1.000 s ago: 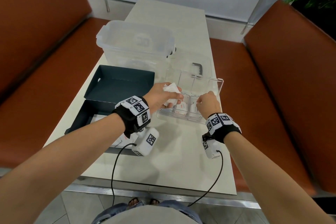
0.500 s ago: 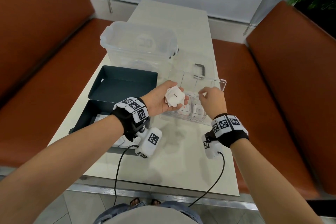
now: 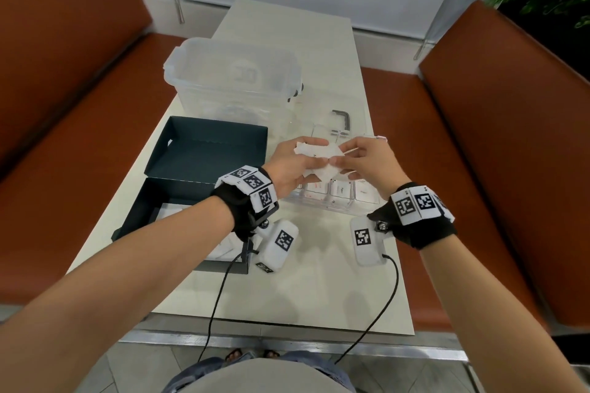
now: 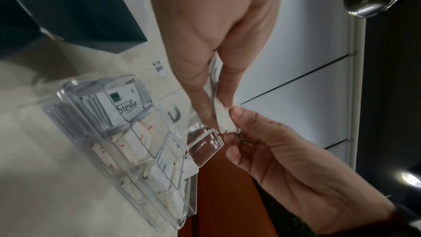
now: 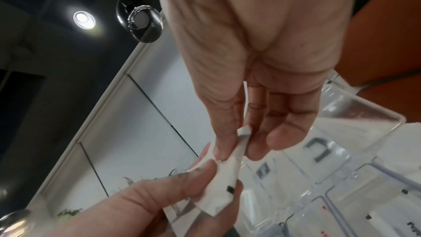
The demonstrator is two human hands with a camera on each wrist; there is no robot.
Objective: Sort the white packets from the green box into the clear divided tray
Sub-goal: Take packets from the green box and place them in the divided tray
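Observation:
My left hand [image 3: 308, 156] holds a small bunch of white packets [image 3: 316, 159] just above the clear divided tray [image 3: 319, 207]. From the right, my right hand [image 3: 346, 159] pinches the edge of one packet between thumb and forefinger. The left wrist view has the left fingers [image 4: 205, 100] and the right thumb [image 4: 238, 114] both on the packet [image 4: 222, 114], with the tray [image 4: 68, 86] below holding upright packets, one marked Stevia. In the right wrist view the right thumb [image 5: 224, 143] presses the packet [image 5: 227, 179]. The dark green box [image 3: 140, 210] lies open at the left with packets [image 3: 220, 249] inside.
A large clear lidded bin [image 3: 233, 80] stands behind the box. The tray's lid with a grey handle [image 3: 341, 120] lies open behind the tray. Orange benches [image 3: 479, 169] flank the narrow white table [image 3: 319, 290]. Cables run from both wrist cameras over the near edge.
My left hand rose from the tray with the packets and turned them up. My right hand left the tray's right compartment, moved left and took hold of a packet.

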